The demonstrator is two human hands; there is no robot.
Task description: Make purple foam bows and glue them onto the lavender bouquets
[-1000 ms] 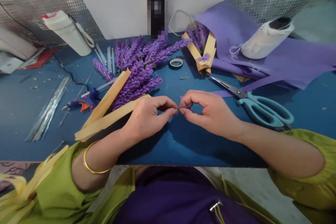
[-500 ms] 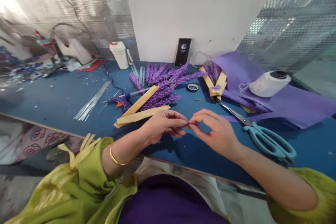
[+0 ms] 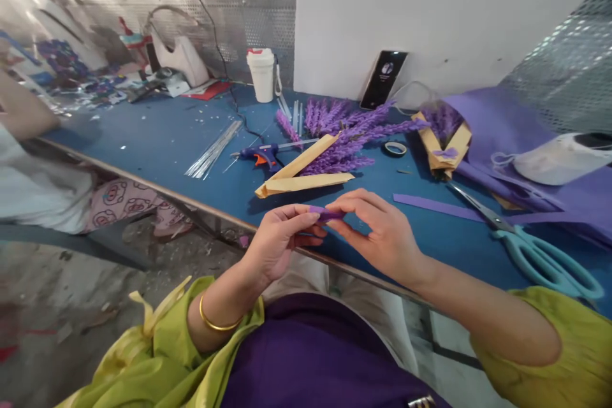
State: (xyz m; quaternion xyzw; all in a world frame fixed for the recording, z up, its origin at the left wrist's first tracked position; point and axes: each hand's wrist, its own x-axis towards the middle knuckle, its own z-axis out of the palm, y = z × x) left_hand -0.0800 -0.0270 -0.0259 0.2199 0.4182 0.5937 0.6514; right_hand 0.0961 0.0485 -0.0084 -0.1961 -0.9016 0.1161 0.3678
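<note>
Fingers (image 3: 302,223) partly hide a purple strip (image 3: 326,215), perhaps folded.

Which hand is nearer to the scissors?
Right. The right hand is left of the scissors, not touching them; the left hand is farther left, beyond the right hand.

No legible text, pale emblem (image 3: 387,68) on dark phone (image 3: 381,89), marks (image 3: 384,76) beneath too small to read
</note>
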